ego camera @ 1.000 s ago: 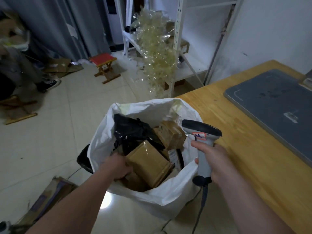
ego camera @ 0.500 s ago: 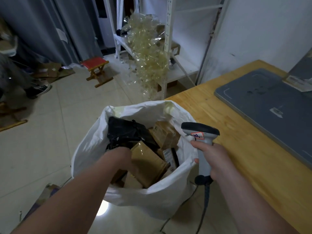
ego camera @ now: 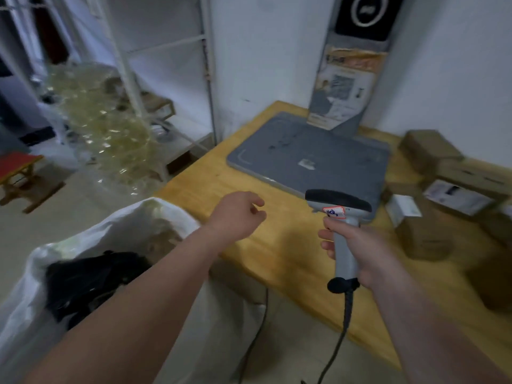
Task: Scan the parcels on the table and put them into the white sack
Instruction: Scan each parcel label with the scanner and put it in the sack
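so left hand (ego camera: 238,214) is empty, loosely curled, right hand (ego camera: 357,253) grips the scanner (ego camera: 339,203). I'd grab the 3 o'clock parcel (ego camera: 424,239) label-up

The sack (ego camera: 116,231) stands on the floor at your lower left, just beside the counter's (ego camera: 277,245) left edge, with a bag (ego camera: 88,278) inside. On the counter, the flat pad (ego camera: 304,156) lies at the back by the wall, and parcels (ego camera: 429,151) pile to its right. Your left grip (ego camera: 235,214) hangs over the counter's left edge. Your right grip (ego camera: 360,253) holds the scanner (ego camera: 338,203) in front of the pad.
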### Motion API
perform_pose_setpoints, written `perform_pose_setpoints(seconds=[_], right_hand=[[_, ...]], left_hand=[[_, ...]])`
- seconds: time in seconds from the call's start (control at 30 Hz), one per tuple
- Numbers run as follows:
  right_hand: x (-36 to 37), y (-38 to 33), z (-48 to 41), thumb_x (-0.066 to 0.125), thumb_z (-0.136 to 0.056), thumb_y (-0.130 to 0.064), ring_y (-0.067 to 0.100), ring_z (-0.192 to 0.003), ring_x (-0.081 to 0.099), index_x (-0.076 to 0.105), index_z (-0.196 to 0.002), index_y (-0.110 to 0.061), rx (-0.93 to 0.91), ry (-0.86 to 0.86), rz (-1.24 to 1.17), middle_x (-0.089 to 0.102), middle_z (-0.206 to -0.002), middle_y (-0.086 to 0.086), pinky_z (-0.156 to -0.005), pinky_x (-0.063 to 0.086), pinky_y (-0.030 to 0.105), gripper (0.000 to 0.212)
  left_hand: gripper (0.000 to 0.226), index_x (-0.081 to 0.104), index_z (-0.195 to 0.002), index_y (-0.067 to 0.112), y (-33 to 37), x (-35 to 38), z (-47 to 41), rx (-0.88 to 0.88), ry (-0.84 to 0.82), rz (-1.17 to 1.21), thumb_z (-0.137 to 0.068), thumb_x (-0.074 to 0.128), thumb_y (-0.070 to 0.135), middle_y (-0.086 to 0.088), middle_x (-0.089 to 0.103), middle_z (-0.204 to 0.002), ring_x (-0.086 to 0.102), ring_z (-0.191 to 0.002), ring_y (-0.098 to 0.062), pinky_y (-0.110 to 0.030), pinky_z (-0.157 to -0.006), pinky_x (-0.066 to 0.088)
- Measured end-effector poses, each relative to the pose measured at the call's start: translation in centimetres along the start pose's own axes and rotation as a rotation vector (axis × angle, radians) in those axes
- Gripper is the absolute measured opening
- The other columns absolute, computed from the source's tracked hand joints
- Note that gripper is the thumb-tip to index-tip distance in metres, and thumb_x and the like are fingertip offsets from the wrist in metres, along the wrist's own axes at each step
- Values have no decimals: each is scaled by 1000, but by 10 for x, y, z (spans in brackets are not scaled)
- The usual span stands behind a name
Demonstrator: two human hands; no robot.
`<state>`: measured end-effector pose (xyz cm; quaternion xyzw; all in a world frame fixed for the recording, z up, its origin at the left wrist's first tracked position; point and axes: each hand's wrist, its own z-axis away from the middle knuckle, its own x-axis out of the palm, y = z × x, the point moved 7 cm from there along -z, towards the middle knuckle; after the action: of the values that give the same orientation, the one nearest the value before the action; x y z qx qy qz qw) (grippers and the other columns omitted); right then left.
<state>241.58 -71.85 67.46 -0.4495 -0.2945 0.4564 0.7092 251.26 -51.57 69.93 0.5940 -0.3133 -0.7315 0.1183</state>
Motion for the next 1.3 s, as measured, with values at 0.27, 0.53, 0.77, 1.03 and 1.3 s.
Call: perform_pose_setpoints(seconds=[0.27, 0.53, 0.77, 1.03, 1.3], right_hand=[[-171, -23, 3, 70, -88, -21, 20, -65, 62, 66, -97, -9, -71, 278, -76, 71, -80, 12, -62, 50, 31, 16], [-300, -35, -3, 69, -89, -21, 19, -59, 55, 63, -83, -7, -99, 400, -78, 61, -71, 10, -55, 46, 30, 16], [-358, -25, -14, 68, -89, -22, 14, -58, 58, 66, -91, -9, -61, 392, -73, 63, -70, 5, -52, 49, 22, 13], [-382, -14, -27, 69, -88, -20, 16, -58, 57, 65, -88, -11, -50, 313, -64, 63, -69, 5, -55, 48, 26, 11], [-371, -16, -38, 67, -89, -22, 18, -63, 58, 66, -92, -7, -85, 222, -51, 63, -72, 8, -58, 48, 28, 16]], left_hand=[[38, 57, -132, 20, 160, 119, -34, 211, -212, 29, -95, 56, 27, 2, 61, -128, 57, -114, -17, -23, -88, 42], [40, 56, -132, 22, 255, 241, -61, 233, -321, -96, -93, 58, 28, -4, 53, -134, 52, -121, -23, -33, -95, 46], [51, 37, -144, 29, 291, 316, -93, 257, -293, -345, -95, 51, 32, -9, 28, -145, 27, -134, -33, -43, -103, 40], [44, 41, -132, 42, 284, 352, -103, 136, -266, -412, -91, 51, 55, -3, -1, -157, -8, -143, -41, -59, -107, 29], [32, 60, -98, 43, 228, 298, -51, 40, -85, 423, -88, 62, 12, 4, 36, -140, 38, -130, -23, -43, -101, 44]])
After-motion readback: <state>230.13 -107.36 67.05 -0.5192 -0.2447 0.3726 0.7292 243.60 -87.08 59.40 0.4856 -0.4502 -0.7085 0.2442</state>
